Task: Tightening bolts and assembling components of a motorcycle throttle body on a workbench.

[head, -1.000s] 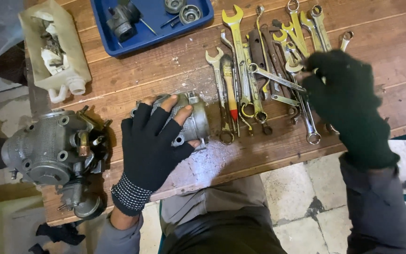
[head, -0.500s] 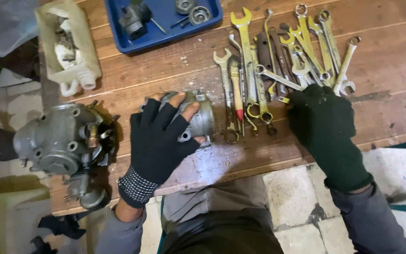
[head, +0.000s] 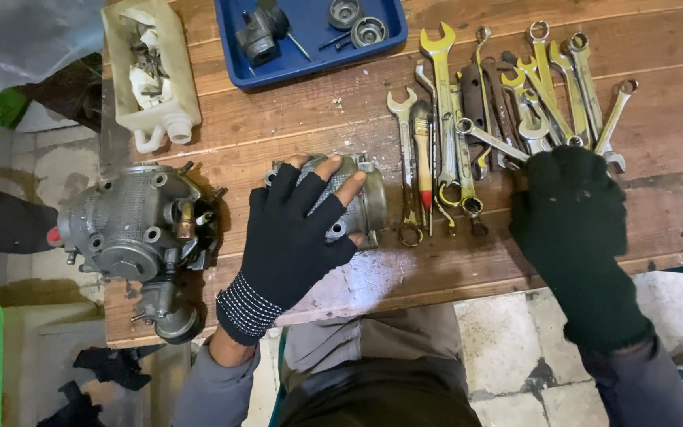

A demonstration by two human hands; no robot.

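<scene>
Left hand (head: 294, 229) lay flat, fingers spread, on metal housing (head: 361, 202), pressing, not clenched. Right hand (head: 567, 209) covered wrench (head: 543, 130) ends; grip unclear.

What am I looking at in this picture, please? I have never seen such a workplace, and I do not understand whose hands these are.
The camera sits on a person's head and looks down, so both hands belong to that person. They wear dark fingerless gloves. The left hand lies flat on a small grey metal part on a wooden bench. The right hand rests at the near ends of a row of wrenches; whether it grips one is hidden. At the bench's left edge sits a larger grey metal assembly. At the far side are a blue tray with small parts and a cream plastic container. Below are the person's lap and a tiled floor.
</scene>
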